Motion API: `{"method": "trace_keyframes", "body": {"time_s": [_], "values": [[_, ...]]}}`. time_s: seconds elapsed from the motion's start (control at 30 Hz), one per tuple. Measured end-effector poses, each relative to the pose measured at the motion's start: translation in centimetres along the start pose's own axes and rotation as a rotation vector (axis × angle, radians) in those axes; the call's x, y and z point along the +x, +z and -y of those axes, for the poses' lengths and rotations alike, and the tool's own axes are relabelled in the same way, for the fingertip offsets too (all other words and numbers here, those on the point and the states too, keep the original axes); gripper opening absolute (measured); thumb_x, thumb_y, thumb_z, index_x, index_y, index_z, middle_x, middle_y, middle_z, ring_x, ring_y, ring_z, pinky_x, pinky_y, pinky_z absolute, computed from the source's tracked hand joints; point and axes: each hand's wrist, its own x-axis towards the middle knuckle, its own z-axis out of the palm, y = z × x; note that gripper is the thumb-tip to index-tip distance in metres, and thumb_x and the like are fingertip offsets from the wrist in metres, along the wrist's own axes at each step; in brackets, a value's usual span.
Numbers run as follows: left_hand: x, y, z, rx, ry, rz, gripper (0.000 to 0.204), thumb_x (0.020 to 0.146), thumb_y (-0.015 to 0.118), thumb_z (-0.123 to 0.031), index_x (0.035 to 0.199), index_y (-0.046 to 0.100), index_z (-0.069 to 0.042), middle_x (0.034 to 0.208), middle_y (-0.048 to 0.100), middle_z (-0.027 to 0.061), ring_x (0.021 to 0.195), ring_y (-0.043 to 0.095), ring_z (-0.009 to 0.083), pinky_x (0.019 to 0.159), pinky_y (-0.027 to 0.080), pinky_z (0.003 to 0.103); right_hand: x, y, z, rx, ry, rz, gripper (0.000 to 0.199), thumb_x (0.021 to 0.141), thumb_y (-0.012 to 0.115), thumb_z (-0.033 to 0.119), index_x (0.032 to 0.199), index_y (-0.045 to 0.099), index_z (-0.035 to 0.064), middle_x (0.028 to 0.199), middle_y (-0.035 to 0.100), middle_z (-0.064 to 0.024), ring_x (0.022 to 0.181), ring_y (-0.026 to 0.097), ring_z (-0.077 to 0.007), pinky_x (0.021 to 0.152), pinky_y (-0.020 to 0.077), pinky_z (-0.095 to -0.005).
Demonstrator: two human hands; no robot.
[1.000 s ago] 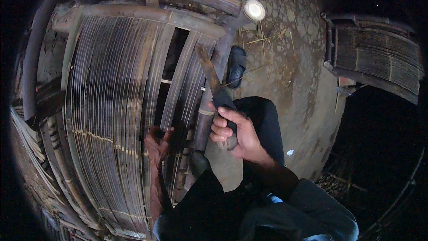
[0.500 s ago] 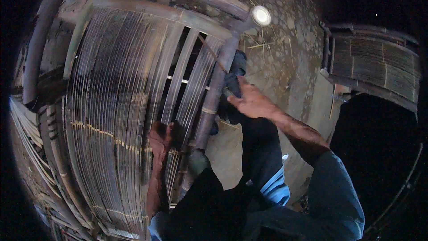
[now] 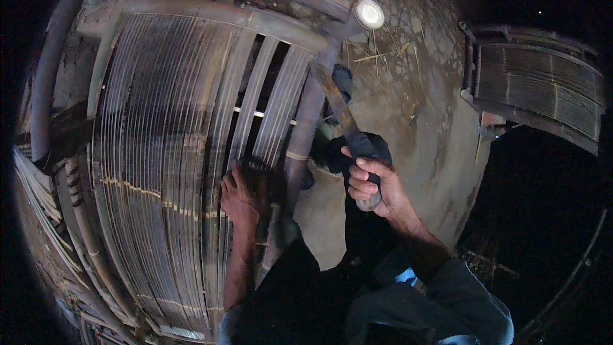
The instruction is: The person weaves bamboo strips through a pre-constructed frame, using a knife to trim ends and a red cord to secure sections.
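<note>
My right hand [image 3: 381, 188] is closed round the dark, rounded-end handle of a machete [image 3: 338, 103]. Its worn brown blade points forward and left, the tip showing over the thick bamboo rail at the bench's right side. My left hand [image 3: 240, 197] lies on the slats of a bamboo bench [image 3: 159, 108], fingers stretched forward and slightly apart. Just ahead of those fingers runs a bamboo slat [image 3: 255, 83] with dark gaps on both sides. Deep shadow covers the area right of the left hand.
A round white object [image 3: 369, 14] is at the bench's far right corner. Straw bits [image 3: 383, 56] lie on the earthen floor [image 3: 428, 153]. A second bamboo bench [image 3: 543, 83] stands to the right. Pale strips [image 3: 41, 191] are at the far left. My legs straddle the near right rail.
My right hand has drawn back toward me with the machete, whose blade now shows its flat side. My left hand has shifted slightly right, its fingers now laid forward over the slats.
</note>
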Motion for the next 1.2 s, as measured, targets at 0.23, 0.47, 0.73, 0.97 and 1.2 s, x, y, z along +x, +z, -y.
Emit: {"method": "trace_keyframes", "body": {"time_s": [0.23, 0.47, 0.73, 0.97, 1.2], "values": [[1.9, 3.2, -1.6, 0.002, -0.052, 0.103, 0.093, 0.077, 0.08, -0.046, 0.15, 0.037, -0.007, 0.135, 0.042, 0.0267, 0.116, 0.043, 0.0473, 0.099, 0.034, 0.059, 2.0, 2.3, -0.2, 0.113, 0.022, -0.035, 0.035, 0.098, 0.06, 0.014, 0.132, 0.053, 0.0078, 0.077, 0.047, 0.0013, 0.053, 0.038, -0.0081, 0.054, 0.036, -0.0279], [2.3, 5.4, -0.4, 0.101, -0.111, 0.038, 0.085, 0.077, 0.076, -0.046, 0.147, 0.043, -0.01, 0.132, 0.043, 0.025, 0.118, 0.04, 0.0475, 0.1, 0.029, 0.061, 3.1, 1.5, 1.9, -0.459, -0.029, -0.105, 0.029, 0.096, 0.064, 0.007, 0.122, 0.052, 0.0044, 0.076, 0.048, -0.0019, 0.055, 0.045, -0.011, 0.05, 0.0388, -0.0307], [2.1, 5.6, -0.6, 0.079, -0.087, 0.057, 0.069, 0.079, 0.074, -0.037, 0.138, 0.049, -0.011, 0.131, 0.042, 0.0232, 0.116, 0.041, 0.0451, 0.1, 0.029, 0.061, 4.3, -1.9, 4.0, -0.365, 0.058, -0.025, 0.034, 0.096, 0.063, 0.011, 0.125, 0.048, 0.0033, 0.072, 0.053, -0.0008, 0.051, 0.046, -0.0094, 0.048, 0.0396, -0.0275], [1.8, 6.5, -1.2, 0.061, -0.057, -0.069, 0.072, 0.075, 0.078, -0.04, 0.137, 0.05, -0.016, 0.131, 0.041, 0.0218, 0.115, 0.04, 0.0439, 0.099, 0.03, 0.058, 7.7, -0.1, 6.0, -0.479, 0.051, 0.019, 0.017, 0.094, 0.063, 0.008, 0.106, 0.053, 0.0021, 0.077, 0.051, -0.0012, 0.052, 0.044, -0.01, 0.049, 0.0428, -0.0303], [2.1, 7.7, 0.2, -0.02, -0.027, -0.093, 0.076, 0.072, 0.081, -0.042, 0.138, 0.051, -0.018, 0.131, 0.041, 0.021, 0.116, 0.04, 0.0416, 0.098, 0.03, 0.057, 7.5, -0.1, 6.4, -0.746, -0.015, -0.099, 0.012, 0.096, 0.065, 0.008, 0.102, 0.055, 0.004, 0.072, 0.049, -0.0009, 0.055, 0.044, -0.0098, 0.05, 0.0422, -0.0313]]}}
